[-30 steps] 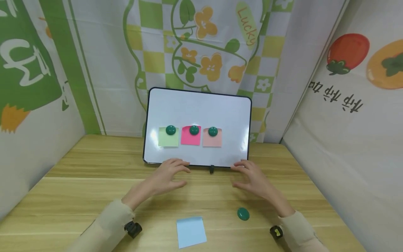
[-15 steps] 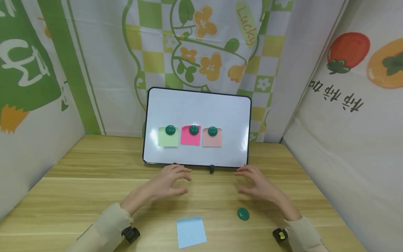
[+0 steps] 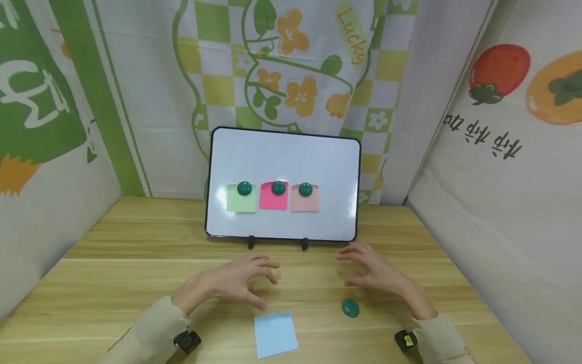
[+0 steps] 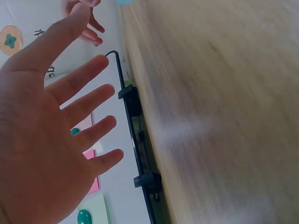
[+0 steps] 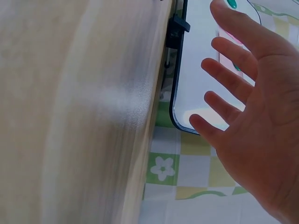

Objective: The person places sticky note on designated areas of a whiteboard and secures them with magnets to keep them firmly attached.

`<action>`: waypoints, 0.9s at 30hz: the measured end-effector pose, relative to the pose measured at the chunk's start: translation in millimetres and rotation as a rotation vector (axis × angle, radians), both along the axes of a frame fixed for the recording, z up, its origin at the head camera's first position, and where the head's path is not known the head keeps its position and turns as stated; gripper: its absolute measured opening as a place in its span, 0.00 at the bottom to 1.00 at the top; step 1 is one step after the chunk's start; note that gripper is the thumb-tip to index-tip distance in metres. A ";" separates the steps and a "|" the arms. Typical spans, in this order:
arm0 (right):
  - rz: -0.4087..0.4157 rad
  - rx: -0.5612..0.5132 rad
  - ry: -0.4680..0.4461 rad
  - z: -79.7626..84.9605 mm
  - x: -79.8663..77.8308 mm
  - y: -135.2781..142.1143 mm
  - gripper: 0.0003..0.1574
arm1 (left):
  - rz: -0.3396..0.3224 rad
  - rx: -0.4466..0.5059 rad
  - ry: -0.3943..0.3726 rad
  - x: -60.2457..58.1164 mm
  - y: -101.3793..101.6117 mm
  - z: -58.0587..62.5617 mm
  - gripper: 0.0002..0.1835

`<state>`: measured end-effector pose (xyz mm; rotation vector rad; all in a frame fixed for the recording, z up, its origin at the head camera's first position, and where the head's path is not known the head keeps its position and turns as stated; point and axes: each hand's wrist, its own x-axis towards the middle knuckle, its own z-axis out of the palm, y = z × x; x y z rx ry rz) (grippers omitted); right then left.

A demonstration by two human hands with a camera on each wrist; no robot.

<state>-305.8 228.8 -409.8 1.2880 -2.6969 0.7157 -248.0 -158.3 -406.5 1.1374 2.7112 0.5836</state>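
Note:
My left hand hovers over the table behind the blue sticky note, its fingers spread and nothing in them. The left wrist view shows the bare palm. My right hand is also empty, fingers apart, just behind a loose green magnet lying on the table. Beyond both hands a whiteboard leans back. On it a light green note, a hot pink note and a pale pink note hang in a row, each under a round green magnet.
Two black stand feet hold the board's lower edge on the wooden table. Printed cloth hangs behind the board and along both sides. A black wrist camera sits at the left sleeve.
Both hands have drawn back from the whiteboard's lower edge. The left hand has come down nearer the blue note, uncovering the board's left foot. The notes and magnets stay in place.

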 end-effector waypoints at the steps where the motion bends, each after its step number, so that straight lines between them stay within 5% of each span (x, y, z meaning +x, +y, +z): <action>1: 0.004 0.009 -0.008 0.1 0.1 0.0 0.34 | 0.001 -0.003 -0.018 1.0 -0.2 0.4 0.30; 10: 0.024 0.033 -0.078 -1.7 -0.1 -0.3 0.35 | -0.020 -0.066 -0.118 6.1 -2.9 0.6 0.24; 27: 0.058 0.078 -0.173 -4.9 3.3 5.1 0.36 | -0.032 -0.112 -0.131 5.7 3.4 -2.1 0.09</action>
